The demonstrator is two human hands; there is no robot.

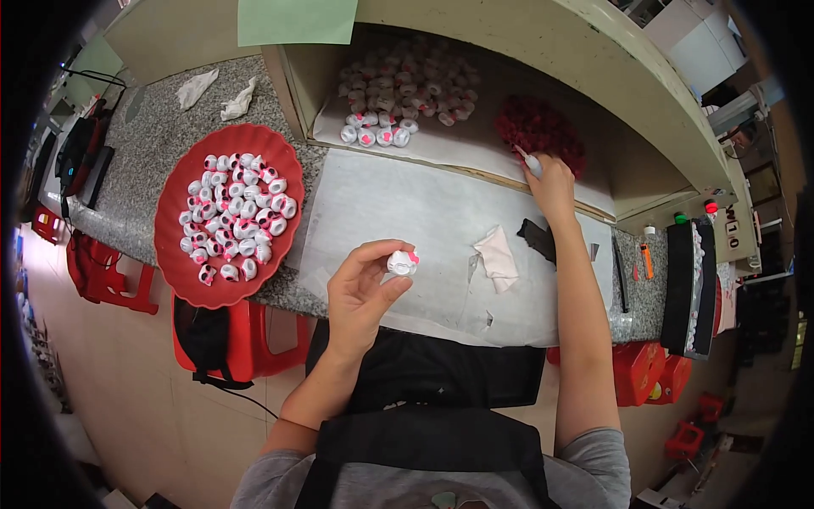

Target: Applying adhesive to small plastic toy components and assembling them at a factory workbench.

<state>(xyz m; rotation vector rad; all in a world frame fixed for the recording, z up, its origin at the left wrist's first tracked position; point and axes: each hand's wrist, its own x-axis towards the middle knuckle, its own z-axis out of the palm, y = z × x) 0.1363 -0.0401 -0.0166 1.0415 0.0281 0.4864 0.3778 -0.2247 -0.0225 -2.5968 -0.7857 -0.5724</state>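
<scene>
My left hand (360, 293) pinches a small white rounded plastic piece (402, 263) with a pink patch, held up over the white sheet (373, 195). At the shelf opening, my right hand (553, 185) is closed around a small white bottle (532, 164) with a narrow tip pointing up and left. Its fingers are right at the edge of a heap of small dark red pieces (538, 123); whether they also touch one of these I cannot tell. Deeper in the shelf, left of that heap, lie many white and pink pieces (407, 85), with a short row in front.
A red scalloped tray (170, 259) of white pieces with pink and black marks stands on the left. A crumpled white cloth (498, 259) and a black cloth (536, 239) lie on the sheet. An orange cutter (647, 261) and a black strip-like bin (685, 288) are at the right.
</scene>
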